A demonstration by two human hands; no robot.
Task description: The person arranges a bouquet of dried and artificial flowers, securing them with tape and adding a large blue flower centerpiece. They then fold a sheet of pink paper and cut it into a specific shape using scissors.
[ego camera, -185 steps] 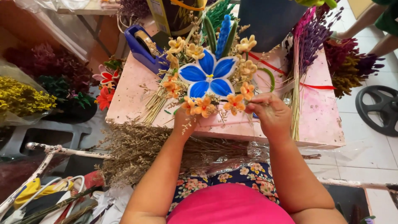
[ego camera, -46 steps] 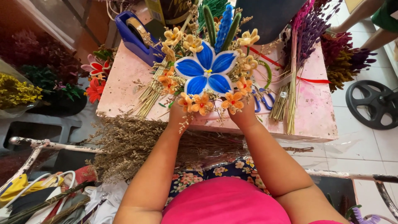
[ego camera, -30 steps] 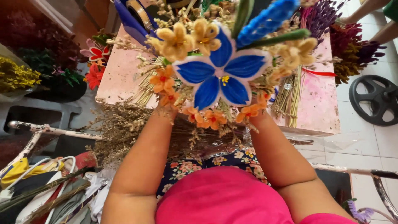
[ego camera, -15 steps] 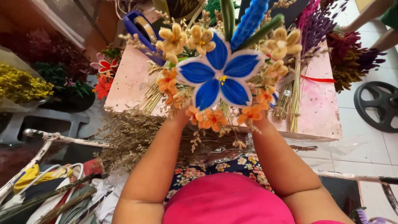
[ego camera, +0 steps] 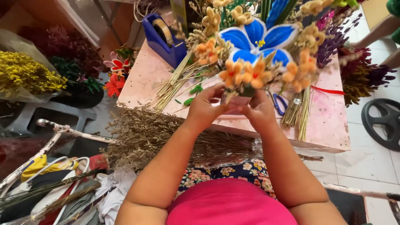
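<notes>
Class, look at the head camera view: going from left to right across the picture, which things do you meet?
Yellow flower bunch → red flowers → blue tape dispenser → left hand → right hand → scissors → red ribbon → black wheel.

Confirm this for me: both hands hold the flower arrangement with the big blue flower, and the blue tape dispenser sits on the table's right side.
Not quite. In the head view the left hand and right hand do hold the flower arrangement with the big blue flower, but the blue tape dispenser sits on the pink table's left side, not its right.
</notes>
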